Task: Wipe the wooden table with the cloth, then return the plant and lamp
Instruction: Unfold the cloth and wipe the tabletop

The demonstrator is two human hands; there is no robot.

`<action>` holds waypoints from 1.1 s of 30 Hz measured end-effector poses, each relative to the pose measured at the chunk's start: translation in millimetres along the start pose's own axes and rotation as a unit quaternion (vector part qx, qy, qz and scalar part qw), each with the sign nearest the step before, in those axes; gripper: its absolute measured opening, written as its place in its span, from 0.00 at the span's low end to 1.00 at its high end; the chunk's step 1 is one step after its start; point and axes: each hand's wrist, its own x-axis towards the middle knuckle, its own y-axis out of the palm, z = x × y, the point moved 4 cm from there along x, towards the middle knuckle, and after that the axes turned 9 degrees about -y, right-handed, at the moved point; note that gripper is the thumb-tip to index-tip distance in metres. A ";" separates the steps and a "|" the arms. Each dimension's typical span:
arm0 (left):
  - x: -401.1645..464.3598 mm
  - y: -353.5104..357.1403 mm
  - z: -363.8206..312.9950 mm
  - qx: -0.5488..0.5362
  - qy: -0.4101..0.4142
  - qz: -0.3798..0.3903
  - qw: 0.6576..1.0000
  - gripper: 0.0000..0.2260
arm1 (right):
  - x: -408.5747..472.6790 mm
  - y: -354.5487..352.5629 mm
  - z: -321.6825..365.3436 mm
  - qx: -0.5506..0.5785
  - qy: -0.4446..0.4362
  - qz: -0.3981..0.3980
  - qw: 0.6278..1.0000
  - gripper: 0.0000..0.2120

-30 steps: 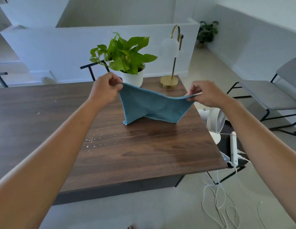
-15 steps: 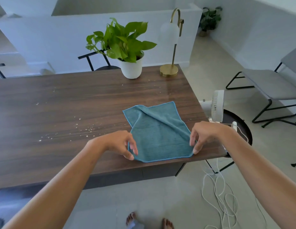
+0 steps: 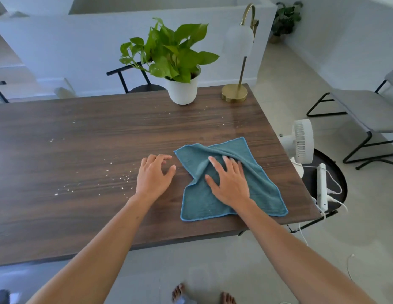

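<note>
A blue cloth point(image 3: 263, 185) lies partly creased on the right end of the dark wooden table point(image 3: 81, 132). My right hand point(image 3: 229, 183) rests flat on the cloth, fingers spread, pressing it down. My left hand point(image 3: 152, 175) hovers just left of the cloth, fingers loosely curled and apart, holding nothing. White crumbs point(image 3: 116, 178) are scattered on the wood to the left of my hands. A leafy plant in a white pot point(image 3: 182, 91) and a brass lamp point(image 3: 235, 93) with a frosted shade stand at the table's far right edge.
A small white fan point(image 3: 300, 143) and a white power strip point(image 3: 321, 187) with cables sit on a black round side table right of the table. A grey bench point(image 3: 366, 110) stands further right. A black chair point(image 3: 134, 80) is behind the table. My bare feet show below.
The cloth went from being held up by both hands to lying on the table. My right hand moved onto its middle and my left hand let go and drew to its left.
</note>
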 end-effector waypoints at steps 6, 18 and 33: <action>44.9 19.6 -1.7 0.085 0.037 0.030 0.995 0.25 | -7.9 -9.1 -46.6 -0.078 0.088 0.042 0.992 0.38; 86.3 55.6 24.0 0.201 0.020 0.089 0.975 0.40 | 41.9 -22.8 -95.6 -0.096 0.143 0.059 0.983 0.40; 88.8 54.9 27.0 0.198 0.031 0.073 0.977 0.40 | -24.4 -36.3 -120.1 -0.091 0.216 0.020 0.972 0.39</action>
